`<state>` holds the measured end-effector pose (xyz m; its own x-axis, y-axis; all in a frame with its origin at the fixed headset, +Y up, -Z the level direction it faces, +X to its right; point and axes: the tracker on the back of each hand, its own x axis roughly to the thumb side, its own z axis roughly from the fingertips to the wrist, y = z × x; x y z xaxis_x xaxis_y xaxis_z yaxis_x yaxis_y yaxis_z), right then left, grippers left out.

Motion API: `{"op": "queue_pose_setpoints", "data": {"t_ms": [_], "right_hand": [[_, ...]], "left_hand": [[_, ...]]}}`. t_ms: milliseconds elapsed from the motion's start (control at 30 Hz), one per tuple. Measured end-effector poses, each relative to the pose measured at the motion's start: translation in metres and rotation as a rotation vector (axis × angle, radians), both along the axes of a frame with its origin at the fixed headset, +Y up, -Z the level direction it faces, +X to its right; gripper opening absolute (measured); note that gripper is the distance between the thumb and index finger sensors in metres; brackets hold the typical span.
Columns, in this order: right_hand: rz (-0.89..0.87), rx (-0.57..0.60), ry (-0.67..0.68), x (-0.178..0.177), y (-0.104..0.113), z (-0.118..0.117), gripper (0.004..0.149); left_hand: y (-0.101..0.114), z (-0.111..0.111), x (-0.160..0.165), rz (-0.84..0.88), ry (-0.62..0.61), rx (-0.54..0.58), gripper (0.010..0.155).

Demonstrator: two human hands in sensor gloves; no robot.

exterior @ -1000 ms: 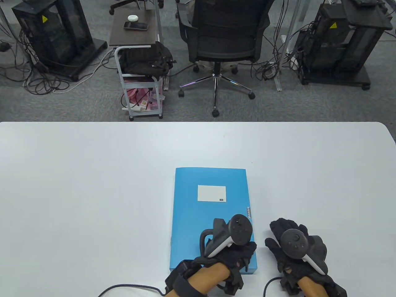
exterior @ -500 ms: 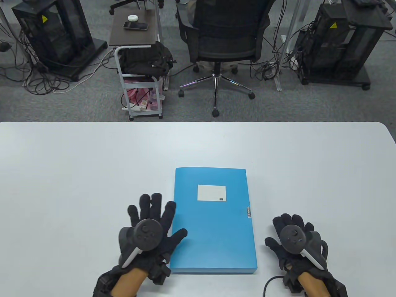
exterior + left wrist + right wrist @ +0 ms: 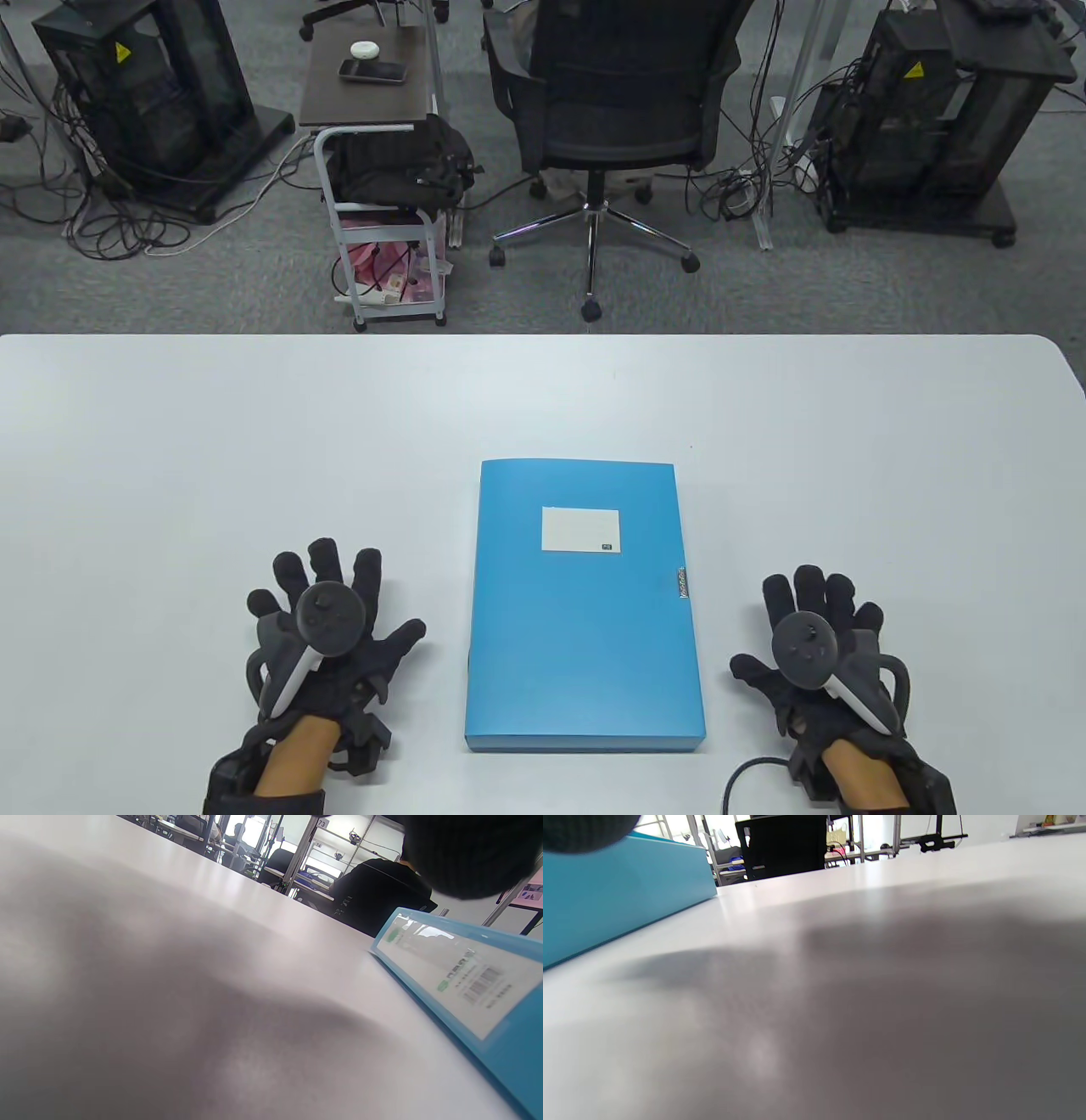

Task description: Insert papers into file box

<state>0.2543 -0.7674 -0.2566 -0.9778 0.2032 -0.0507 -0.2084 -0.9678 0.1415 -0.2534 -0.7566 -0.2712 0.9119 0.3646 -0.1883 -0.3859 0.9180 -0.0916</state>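
A closed blue file box with a white label lies flat at the table's near middle. Its labelled spine shows in the left wrist view and its plain blue side in the right wrist view. My left hand rests flat on the table left of the box, fingers spread, holding nothing. My right hand rests flat on the table right of the box, fingers spread, holding nothing. No loose papers are in view.
The white table stretches wide around the box. Beyond its far edge stand a black office chair, a small cart and equipment racks on the floor.
My left hand lifted off the near right corner of the box, crossed over to its left side and settled flat on the table. My right hand shifted slightly and spread flat.
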Motion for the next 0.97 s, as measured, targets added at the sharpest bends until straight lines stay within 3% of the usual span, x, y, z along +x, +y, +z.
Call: {"op": "queue_pose_setpoints", "data": {"t_ms": [133,967], "right_hand": [[-0.023,-0.049,-0.022,0.0066,-0.0056,-0.0002,0.092],[-0.033,-0.018,0.016,0.0061,-0.0053,-0.0053,0.092]], "left_hand": [[-0.0010,0.0000,0.0001,-0.014,-0.004,-0.010,0.096],[-0.0022,-0.0070,0.0005,0.018,-0.008,-0.080,0.096]]}}
